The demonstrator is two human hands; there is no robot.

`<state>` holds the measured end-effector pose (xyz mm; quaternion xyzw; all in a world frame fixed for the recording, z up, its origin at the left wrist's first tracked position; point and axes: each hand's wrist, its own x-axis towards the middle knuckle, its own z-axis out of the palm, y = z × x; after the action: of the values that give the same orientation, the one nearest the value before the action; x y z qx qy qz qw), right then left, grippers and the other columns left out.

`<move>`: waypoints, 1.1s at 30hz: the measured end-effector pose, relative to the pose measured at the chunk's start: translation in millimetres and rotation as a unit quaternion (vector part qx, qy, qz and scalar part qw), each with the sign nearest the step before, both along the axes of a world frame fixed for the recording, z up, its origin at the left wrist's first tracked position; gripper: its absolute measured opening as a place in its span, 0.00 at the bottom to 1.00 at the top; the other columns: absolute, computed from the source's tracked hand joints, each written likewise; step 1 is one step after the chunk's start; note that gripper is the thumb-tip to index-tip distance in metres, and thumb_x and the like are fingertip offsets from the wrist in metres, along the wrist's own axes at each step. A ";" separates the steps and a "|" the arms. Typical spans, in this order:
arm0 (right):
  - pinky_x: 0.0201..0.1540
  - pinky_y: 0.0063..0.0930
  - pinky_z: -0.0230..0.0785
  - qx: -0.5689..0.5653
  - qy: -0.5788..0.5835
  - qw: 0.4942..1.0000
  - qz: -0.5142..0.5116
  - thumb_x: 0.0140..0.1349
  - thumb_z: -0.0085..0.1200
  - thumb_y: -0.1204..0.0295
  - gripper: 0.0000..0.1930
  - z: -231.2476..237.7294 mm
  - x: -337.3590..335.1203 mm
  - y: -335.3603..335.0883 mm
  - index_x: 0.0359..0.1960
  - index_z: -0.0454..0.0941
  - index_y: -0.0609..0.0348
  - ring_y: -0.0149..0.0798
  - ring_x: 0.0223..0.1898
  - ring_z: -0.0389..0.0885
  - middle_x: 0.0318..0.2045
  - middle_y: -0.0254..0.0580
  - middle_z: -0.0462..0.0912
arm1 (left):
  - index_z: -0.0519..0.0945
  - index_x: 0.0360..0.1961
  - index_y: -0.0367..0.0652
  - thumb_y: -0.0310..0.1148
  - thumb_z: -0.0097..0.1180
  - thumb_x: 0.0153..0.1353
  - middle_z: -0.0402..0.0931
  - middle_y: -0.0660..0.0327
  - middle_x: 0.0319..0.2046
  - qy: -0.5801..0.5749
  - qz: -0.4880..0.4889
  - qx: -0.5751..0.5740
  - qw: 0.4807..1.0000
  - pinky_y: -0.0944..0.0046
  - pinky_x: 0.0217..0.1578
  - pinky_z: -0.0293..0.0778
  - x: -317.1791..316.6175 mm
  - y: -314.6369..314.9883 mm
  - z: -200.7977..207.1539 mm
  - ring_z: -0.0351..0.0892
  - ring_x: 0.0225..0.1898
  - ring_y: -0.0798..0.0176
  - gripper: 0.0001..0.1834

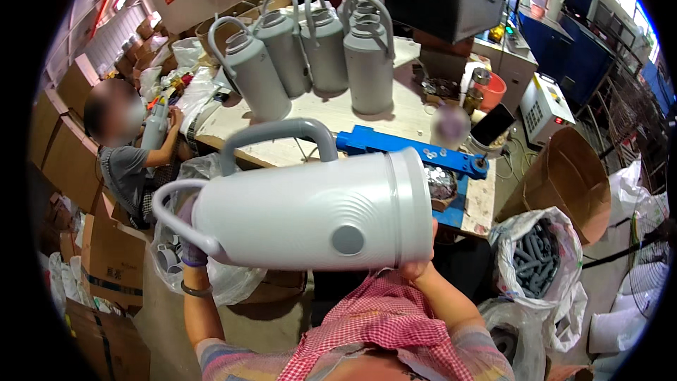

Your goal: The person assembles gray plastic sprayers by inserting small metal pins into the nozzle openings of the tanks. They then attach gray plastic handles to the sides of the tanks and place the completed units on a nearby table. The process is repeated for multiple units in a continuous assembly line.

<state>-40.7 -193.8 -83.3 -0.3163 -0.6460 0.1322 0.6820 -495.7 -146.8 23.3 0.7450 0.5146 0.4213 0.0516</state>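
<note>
A large light-grey thermos flask casing (303, 215) lies sideways across the front of me, held up off the table. It has a darker grey side handle (282, 129) on top and a looped carrying handle (173, 204) at its left end. My left hand (192, 250), in a purple glove, grips the neck end; its fingers are largely hidden behind the casing. At the wide base end, my right hand (419, 266) is closed round the lower edge, bare, with some fingers out of sight. Behind the casing, a blue metal fixture (416, 152) is mounted on the table.
Several similar grey flasks (369, 74) stand upright on the white table (317, 114). At right are a sack of dark grey handles (539, 257) and a brown carton (564, 183). A co-worker (130, 162) sits at left. Plastic bags and cardboard boxes (113, 261) crowd the floor.
</note>
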 end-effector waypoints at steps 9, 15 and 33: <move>0.51 0.39 0.75 -0.619 -0.100 0.641 0.443 0.68 0.40 0.37 0.40 -46.7 -107.9 109.9 0.67 0.64 0.62 0.43 0.48 0.81 0.53 0.49 0.79 | 0.78 0.53 0.35 0.40 0.54 0.64 0.78 0.50 0.51 -0.129 -0.103 0.084 0.983 0.57 0.56 0.70 30.3 -64.3 131.8 0.76 0.54 0.57 0.22; 0.43 0.27 0.74 -0.383 -0.183 0.832 0.358 0.69 0.56 0.59 0.33 29.9 -81.9 123.3 0.67 0.60 0.67 0.32 0.40 0.82 0.39 0.42 0.84 | 0.81 0.49 0.36 0.34 0.55 0.63 0.80 0.50 0.48 0.067 -0.049 0.113 0.990 0.59 0.51 0.75 -10.6 50.4 196.1 0.79 0.51 0.58 0.17; 0.54 0.35 0.71 -0.114 -0.006 0.970 -0.216 0.60 0.62 0.50 0.31 173.6 74.1 497.3 0.49 0.76 0.71 0.45 0.48 0.79 0.46 0.54 0.79 | 0.85 0.42 0.41 0.37 0.56 0.62 0.83 0.52 0.44 0.014 0.078 0.211 0.974 0.57 0.53 0.72 -58.0 406.3 81.1 0.79 0.49 0.50 0.13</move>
<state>33.4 303.6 90.3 -0.5248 -0.5474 0.0526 0.6498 -553.7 259.5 104.5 0.7026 0.4714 0.5124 -0.1468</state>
